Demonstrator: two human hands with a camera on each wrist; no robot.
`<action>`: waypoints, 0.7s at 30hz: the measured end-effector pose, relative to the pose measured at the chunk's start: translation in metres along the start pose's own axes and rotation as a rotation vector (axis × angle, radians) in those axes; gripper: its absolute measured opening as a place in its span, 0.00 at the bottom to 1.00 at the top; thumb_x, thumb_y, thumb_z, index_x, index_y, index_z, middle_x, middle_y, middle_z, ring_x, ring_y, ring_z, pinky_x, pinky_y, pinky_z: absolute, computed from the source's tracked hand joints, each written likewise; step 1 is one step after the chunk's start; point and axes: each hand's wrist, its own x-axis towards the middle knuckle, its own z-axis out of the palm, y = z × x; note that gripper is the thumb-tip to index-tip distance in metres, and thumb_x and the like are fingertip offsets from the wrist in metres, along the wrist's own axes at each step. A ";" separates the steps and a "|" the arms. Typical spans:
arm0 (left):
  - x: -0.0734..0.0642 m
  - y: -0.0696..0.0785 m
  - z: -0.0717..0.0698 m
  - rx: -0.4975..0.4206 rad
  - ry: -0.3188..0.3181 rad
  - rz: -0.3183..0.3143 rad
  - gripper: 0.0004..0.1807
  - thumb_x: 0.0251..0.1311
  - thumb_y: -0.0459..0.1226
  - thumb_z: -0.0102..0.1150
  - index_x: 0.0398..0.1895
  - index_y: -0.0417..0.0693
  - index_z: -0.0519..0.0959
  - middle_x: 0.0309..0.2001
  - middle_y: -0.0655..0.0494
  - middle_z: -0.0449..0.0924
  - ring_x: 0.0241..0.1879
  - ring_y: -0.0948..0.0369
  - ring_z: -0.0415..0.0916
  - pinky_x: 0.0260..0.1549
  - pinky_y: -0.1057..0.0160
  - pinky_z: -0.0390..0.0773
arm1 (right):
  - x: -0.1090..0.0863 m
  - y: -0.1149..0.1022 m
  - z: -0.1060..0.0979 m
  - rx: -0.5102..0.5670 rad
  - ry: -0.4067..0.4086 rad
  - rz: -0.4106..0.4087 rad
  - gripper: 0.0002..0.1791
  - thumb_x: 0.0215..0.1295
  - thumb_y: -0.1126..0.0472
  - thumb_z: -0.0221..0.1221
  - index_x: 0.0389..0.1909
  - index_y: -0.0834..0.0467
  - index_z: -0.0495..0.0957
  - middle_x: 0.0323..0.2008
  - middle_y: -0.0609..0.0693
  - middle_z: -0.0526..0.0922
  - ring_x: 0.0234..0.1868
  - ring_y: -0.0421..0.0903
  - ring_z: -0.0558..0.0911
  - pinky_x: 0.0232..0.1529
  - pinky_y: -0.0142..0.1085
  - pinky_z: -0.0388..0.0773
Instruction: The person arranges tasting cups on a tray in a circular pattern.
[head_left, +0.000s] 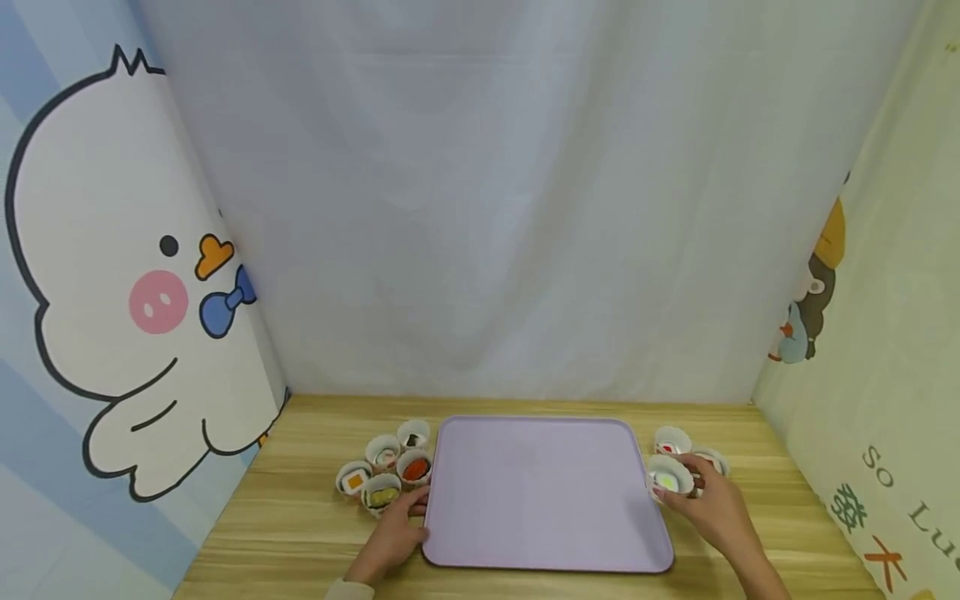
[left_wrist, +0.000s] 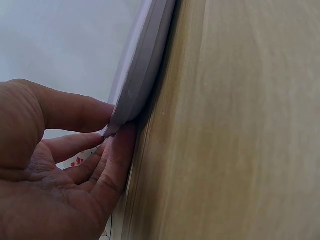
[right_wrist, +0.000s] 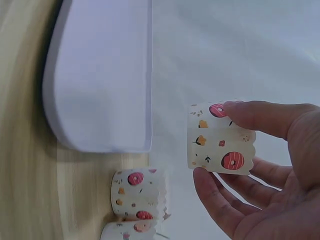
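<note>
A pale purple tray (head_left: 540, 492) lies on the wooden table. At its left edge, near the front, my left hand (head_left: 396, 529) pinches the rim; in the left wrist view the thumb is on the outer face and the fingers (left_wrist: 117, 160) are at the underside. My right hand (head_left: 712, 504) holds a paper baking cup (right_wrist: 220, 142) printed with pink doughnuts, thumb on one side and fingers on the other. This cup is raised beside the tray's right edge, with something white and yellow-green inside.
Two more printed cups, one at the back (head_left: 672, 440) and one partly behind my right hand (head_left: 711, 461), stand right of the tray. Several cups (head_left: 384, 452) with small colourful pieces cluster at its left. A grey-white curtain (head_left: 510, 208) hangs behind the table.
</note>
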 end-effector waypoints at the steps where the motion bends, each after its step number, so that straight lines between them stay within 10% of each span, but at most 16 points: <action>1: 0.000 0.000 0.000 0.002 0.000 0.001 0.37 0.40 0.20 0.58 0.62 0.24 0.68 0.49 0.37 0.77 0.50 0.44 0.78 0.45 0.67 0.77 | 0.003 -0.001 0.001 -0.008 0.005 -0.012 0.40 0.51 0.46 0.72 0.62 0.62 0.72 0.55 0.66 0.79 0.46 0.56 0.82 0.34 0.35 0.75; 7: 0.000 -0.001 0.000 0.011 0.005 0.010 0.37 0.39 0.20 0.58 0.62 0.24 0.69 0.49 0.38 0.78 0.50 0.44 0.78 0.44 0.67 0.77 | 0.016 -0.011 0.013 0.046 0.001 -0.037 0.40 0.51 0.48 0.73 0.62 0.63 0.72 0.54 0.66 0.81 0.38 0.45 0.80 0.30 0.32 0.74; 13: 0.001 -0.003 0.001 0.003 0.002 0.012 0.37 0.39 0.19 0.58 0.62 0.24 0.69 0.49 0.38 0.79 0.49 0.46 0.78 0.44 0.67 0.77 | 0.028 -0.023 0.025 0.070 -0.022 -0.023 0.41 0.51 0.48 0.72 0.63 0.62 0.71 0.58 0.67 0.78 0.54 0.64 0.80 0.43 0.44 0.80; 21: 0.000 0.000 -0.001 -0.007 -0.002 0.015 0.37 0.39 0.19 0.58 0.62 0.24 0.69 0.48 0.37 0.79 0.49 0.45 0.78 0.44 0.66 0.78 | 0.042 -0.036 0.041 0.108 -0.053 -0.041 0.40 0.54 0.48 0.70 0.66 0.59 0.69 0.62 0.65 0.74 0.60 0.65 0.76 0.47 0.51 0.79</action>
